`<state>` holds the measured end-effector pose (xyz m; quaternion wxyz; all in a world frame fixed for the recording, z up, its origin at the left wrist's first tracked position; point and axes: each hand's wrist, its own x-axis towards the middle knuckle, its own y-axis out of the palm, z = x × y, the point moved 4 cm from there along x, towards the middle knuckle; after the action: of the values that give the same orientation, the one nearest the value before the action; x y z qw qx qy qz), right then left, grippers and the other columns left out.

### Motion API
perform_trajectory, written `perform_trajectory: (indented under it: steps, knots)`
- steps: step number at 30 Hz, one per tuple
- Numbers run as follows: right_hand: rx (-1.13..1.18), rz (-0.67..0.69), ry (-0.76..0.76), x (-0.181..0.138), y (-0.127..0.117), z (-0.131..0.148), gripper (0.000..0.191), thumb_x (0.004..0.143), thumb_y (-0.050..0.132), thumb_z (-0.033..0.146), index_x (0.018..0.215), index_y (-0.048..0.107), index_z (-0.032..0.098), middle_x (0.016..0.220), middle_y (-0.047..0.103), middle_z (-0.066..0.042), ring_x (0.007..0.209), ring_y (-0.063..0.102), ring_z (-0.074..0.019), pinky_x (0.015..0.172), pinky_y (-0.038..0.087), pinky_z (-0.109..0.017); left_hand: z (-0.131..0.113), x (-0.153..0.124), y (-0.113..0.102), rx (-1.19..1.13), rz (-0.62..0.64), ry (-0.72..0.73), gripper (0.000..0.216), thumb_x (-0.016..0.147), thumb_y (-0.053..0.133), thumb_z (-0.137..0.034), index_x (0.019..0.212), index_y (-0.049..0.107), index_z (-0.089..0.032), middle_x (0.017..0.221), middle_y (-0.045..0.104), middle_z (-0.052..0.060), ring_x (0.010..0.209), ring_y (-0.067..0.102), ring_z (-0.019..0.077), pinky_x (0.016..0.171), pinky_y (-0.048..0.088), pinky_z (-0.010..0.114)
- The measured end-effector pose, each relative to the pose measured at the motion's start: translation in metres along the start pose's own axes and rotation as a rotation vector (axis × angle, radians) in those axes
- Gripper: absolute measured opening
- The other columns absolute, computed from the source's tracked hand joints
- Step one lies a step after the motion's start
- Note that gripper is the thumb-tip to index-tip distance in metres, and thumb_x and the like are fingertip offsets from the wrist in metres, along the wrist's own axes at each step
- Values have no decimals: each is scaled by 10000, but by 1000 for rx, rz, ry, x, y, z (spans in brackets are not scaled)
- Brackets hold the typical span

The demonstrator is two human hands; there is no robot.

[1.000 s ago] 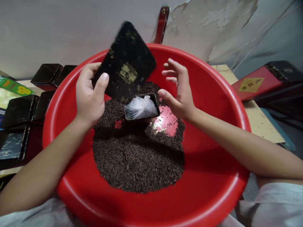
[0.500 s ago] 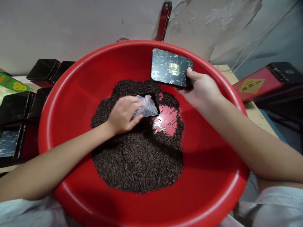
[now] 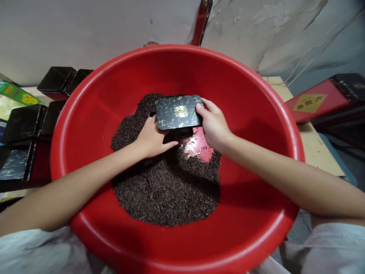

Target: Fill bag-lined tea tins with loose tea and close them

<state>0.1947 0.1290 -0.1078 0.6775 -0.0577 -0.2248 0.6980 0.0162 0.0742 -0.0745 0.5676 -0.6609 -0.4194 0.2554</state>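
Head view: the right hand (image 3: 215, 125) pinches the black lid (image 3: 171, 116) by one edge, likely to leave its underside clear, over the tin (image 3: 184, 133) in the red tub (image 3: 251, 224), while the half-spread left hand (image 3: 152, 137), its grip hidden, perhaps steadies the tin.

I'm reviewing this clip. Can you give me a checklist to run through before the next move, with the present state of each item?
1. Right hand has hold of the black lid: ok, gripped at its right end.
2. Lid label faces up: ok, the gold label shows.
3. Left hand clear of the lid: not ok, its fingers are partly hidden behind the lid's left end.
4. Lid seated on the tin: not ok, a dark gap shows below its near edge.
5. Contents of the tin: cannot tell, covered from view.
6. Dark loose leaves inside the red basin: ok, none seen on its rim.
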Motion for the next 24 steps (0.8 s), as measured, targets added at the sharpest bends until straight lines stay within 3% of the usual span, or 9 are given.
perform_trajectory:
  steps: [3, 5, 7, 9, 12, 15, 20, 24]
  knots:
    - [48, -92, 51, -16, 12, 4, 483, 927, 334, 422, 1327, 433, 171, 1345, 524, -161, 1208, 529, -258, 946, 487, -463, 18, 3, -13, -185, 23, -28, 366, 823, 534, -344, 1118, 598, -136, 1162, 626, 115, 1082, 565, 277, 960, 459, 432]
    - [-6, -123, 26, -24, 14, 5, 486, 931, 321, 431, 1339, 408, 181, 1358, 511, -165, 1223, 514, -259, 950, 482, -466, 31, 3, -17, -164, 12, -39, 209, 801, 502, -268, 912, 630, -145, 983, 644, 85, 1001, 570, 264, 944, 461, 445]
    - [-91, -142, -8, -29, 15, 6, 493, 941, 294, 441, 1348, 379, 176, 1358, 503, -177, 1224, 511, -257, 942, 487, -463, 39, 2, -14, -84, -37, -46, 112, 761, 511, -227, 770, 596, -155, 967, 597, 92, 1055, 508, 289, 977, 423, 484]
    - [-143, -148, -40, -33, 15, 7, 490, 950, 270, 443, 1349, 354, 171, 1358, 495, -186, 1224, 509, -246, 946, 488, -453, 43, 0, -5, -85, -148, -93, 119, 744, 534, -220, 842, 562, -157, 1058, 534, 102, 1098, 454, 291, 978, 418, 483]
    - [-138, -121, -65, -36, 16, 13, 467, 954, 274, 430, 1337, 351, 175, 1344, 500, -185, 1221, 507, -230, 980, 468, -453, 45, -9, 12, -200, -452, -218, 361, 740, 579, -278, 1054, 439, -171, 1116, 465, 104, 1074, 451, 256, 948, 442, 449]
    - [-53, -106, -19, -39, 17, 21, 426, 939, 338, 414, 1303, 392, 199, 1321, 518, -153, 1206, 508, -218, 1025, 427, -458, 48, -20, 30, -409, -659, -302, 321, 827, 501, -408, 1047, 399, -198, 1078, 473, 98, 1034, 494, 231, 908, 462, 407]
    - [65, -130, 103, -41, 18, 23, 415, 863, 459, 386, 1242, 432, 219, 1276, 506, -119, 1192, 490, -213, 1078, 370, -451, 45, -28, 44, -779, -706, -317, 523, 897, 285, -637, 1137, 433, -196, 1169, 550, 120, 1130, 532, 235, 993, 410, 395]
    - [38, -93, 146, -35, 23, 15, 414, 796, 530, 374, 1178, 455, 234, 1212, 491, -116, 1182, 469, -249, 1073, 357, -495, 37, -26, 39, -998, -671, -488, 586, 798, 480, -656, 1165, 460, -200, 1259, 547, 116, 1215, 493, 260, 1077, 342, 410]
